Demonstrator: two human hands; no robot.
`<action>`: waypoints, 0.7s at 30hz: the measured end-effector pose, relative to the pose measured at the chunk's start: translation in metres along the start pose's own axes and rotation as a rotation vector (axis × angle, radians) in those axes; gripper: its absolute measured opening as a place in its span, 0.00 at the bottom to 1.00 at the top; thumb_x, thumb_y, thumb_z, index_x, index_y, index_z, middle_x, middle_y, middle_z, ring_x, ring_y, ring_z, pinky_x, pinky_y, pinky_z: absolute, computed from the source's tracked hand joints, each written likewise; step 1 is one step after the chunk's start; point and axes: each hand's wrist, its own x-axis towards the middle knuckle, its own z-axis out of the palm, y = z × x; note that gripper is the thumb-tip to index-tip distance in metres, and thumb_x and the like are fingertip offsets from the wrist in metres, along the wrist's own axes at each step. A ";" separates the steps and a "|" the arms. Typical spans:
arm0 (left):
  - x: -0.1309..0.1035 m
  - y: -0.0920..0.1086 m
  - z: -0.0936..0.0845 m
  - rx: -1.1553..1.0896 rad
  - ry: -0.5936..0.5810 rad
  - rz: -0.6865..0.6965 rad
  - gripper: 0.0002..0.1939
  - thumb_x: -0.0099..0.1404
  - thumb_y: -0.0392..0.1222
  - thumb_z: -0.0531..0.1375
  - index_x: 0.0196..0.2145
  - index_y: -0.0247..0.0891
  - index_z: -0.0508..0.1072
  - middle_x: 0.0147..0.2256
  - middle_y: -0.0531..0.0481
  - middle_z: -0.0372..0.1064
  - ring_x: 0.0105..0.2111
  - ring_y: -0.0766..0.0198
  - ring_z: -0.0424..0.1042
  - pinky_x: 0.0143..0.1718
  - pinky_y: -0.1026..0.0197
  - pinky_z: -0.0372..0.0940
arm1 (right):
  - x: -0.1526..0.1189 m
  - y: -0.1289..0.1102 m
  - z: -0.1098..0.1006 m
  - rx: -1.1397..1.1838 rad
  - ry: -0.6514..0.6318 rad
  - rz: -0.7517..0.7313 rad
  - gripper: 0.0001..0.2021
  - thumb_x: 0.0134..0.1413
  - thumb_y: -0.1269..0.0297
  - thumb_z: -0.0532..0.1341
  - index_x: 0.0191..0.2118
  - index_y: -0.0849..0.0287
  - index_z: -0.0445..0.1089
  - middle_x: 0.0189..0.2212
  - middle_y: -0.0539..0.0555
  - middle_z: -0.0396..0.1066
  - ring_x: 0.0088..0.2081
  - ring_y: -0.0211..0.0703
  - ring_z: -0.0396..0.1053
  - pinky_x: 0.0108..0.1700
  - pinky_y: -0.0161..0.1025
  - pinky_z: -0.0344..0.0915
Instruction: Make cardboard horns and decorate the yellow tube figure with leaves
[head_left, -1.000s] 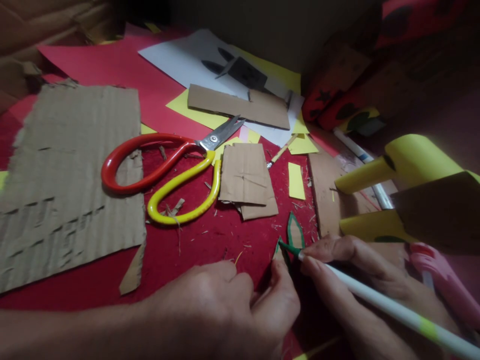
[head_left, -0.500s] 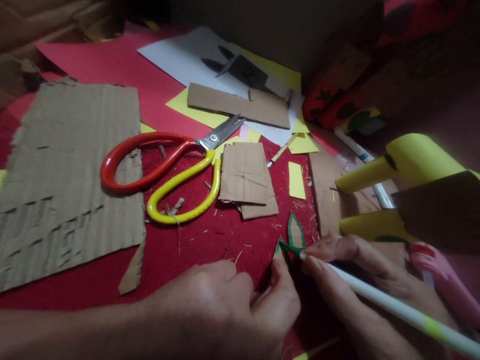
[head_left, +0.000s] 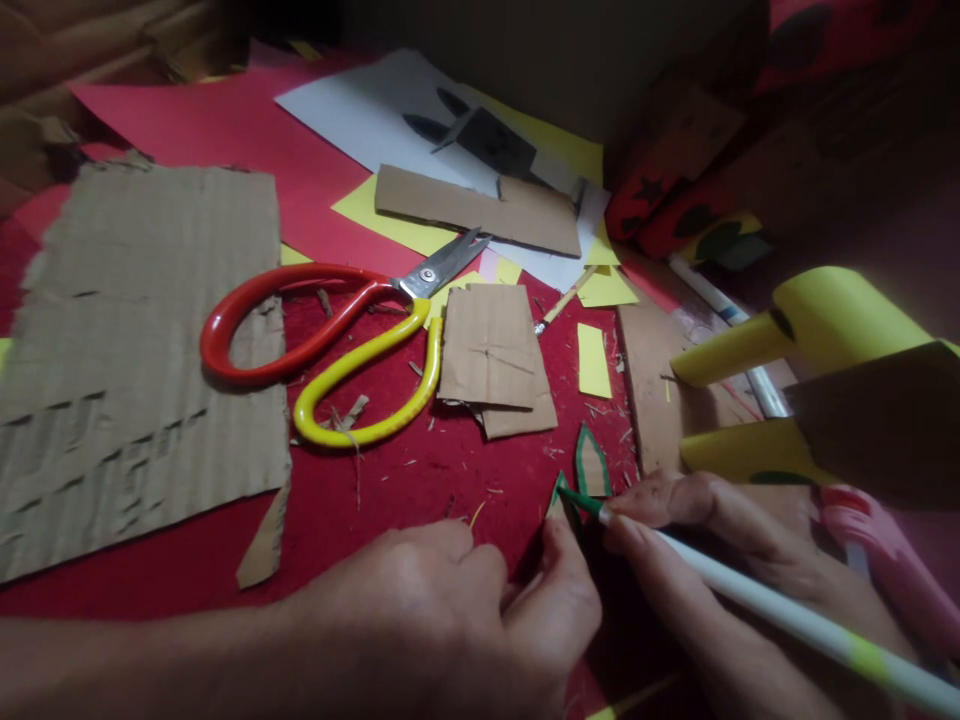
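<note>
Low in the head view, my left hand [head_left: 480, 610] pinches a small pointed cardboard piece [head_left: 557, 500] between thumb and fingers; most of the piece is hidden. My right hand [head_left: 720, 560] holds a white marker [head_left: 780, 600] with a green tip, which touches or nearly touches the top of that piece, where a green edge shows. Just behind lies a leaf-shaped cardboard piece [head_left: 592, 470] with a green border, flat on the red cloth [head_left: 405, 490]. Scissors [head_left: 367, 400] with one red and one yellow handle rest left of two stacked cardboard rectangles [head_left: 491, 345].
A big corrugated cardboard sheet [head_left: 150, 370] lies at the left. Red, white and yellow papers and a cardboard strip [head_left: 480, 210] spread across the back. At the right are yellow paper tubes [head_left: 727, 350] and a pink tool [head_left: 892, 560].
The marker tip and my right fingers have shifted very slightly at the small piece. My left hand keeps its pinch, and everything else stays put.
</note>
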 end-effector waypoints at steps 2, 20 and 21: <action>0.000 -0.001 0.000 0.010 -0.017 0.016 0.23 0.72 0.34 0.39 0.51 0.32 0.71 0.32 0.54 0.77 0.20 0.64 0.68 0.22 0.56 0.59 | 0.000 0.000 -0.001 0.002 -0.023 0.040 0.06 0.44 0.55 0.67 0.23 0.47 0.74 0.18 0.46 0.73 0.16 0.40 0.70 0.19 0.31 0.71; 0.002 0.000 -0.001 0.019 -0.007 -0.009 0.21 0.72 0.37 0.43 0.51 0.33 0.71 0.31 0.54 0.78 0.20 0.64 0.68 0.23 0.57 0.60 | -0.001 0.003 0.001 0.083 0.001 0.111 0.07 0.42 0.54 0.68 0.22 0.48 0.74 0.19 0.48 0.73 0.19 0.45 0.74 0.20 0.34 0.72; 0.002 -0.001 -0.001 0.025 -0.008 0.000 0.21 0.72 0.36 0.42 0.51 0.33 0.71 0.33 0.54 0.78 0.20 0.65 0.68 0.22 0.57 0.60 | 0.000 0.003 0.001 0.079 0.005 0.111 0.07 0.42 0.53 0.68 0.23 0.47 0.74 0.19 0.48 0.74 0.20 0.46 0.75 0.20 0.33 0.72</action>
